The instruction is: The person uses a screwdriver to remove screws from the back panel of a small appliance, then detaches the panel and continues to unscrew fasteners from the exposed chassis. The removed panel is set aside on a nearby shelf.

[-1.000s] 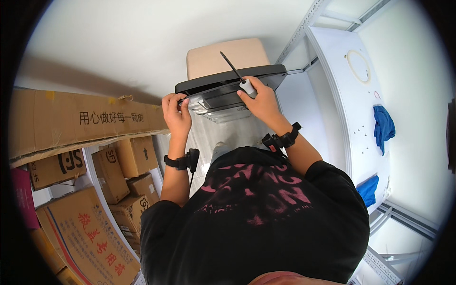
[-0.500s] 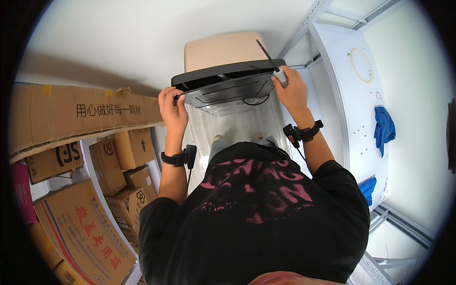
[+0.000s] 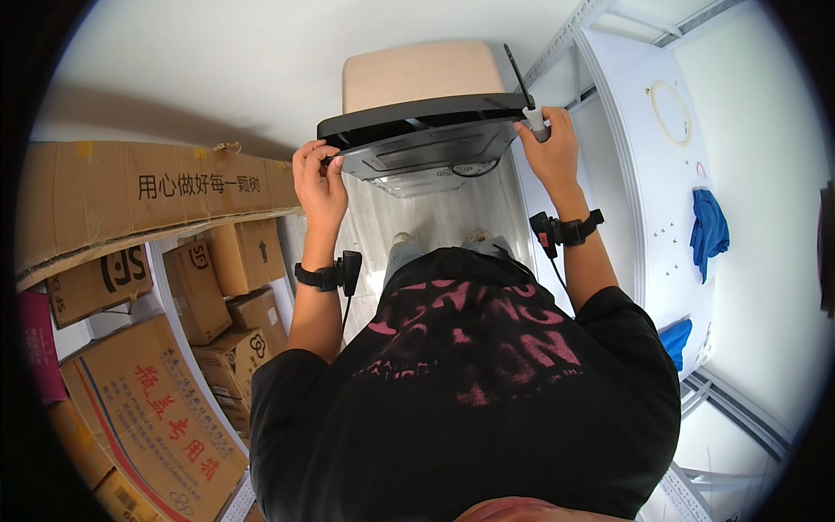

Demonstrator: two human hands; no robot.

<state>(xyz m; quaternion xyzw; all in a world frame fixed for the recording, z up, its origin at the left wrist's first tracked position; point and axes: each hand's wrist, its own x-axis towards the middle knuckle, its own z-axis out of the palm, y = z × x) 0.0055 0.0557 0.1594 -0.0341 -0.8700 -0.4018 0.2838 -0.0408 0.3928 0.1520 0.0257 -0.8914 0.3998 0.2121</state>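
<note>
Gripping a flat black appliance panel held up overhead — left hand clamps its left edge, right hand its right corner plus a screwdriver. Looks rigid, fairly heavy, awkward — best gripped at opposite edges.

The appliance panel is black along its rim with a grey metal underside, and a tan cardboard box sits behind it. The person's shirt is black with pink lettering, and both wrist straps are black. The stacked cartons are brown with black and red print, and a blue cloth hangs on the white cabinet.
</note>
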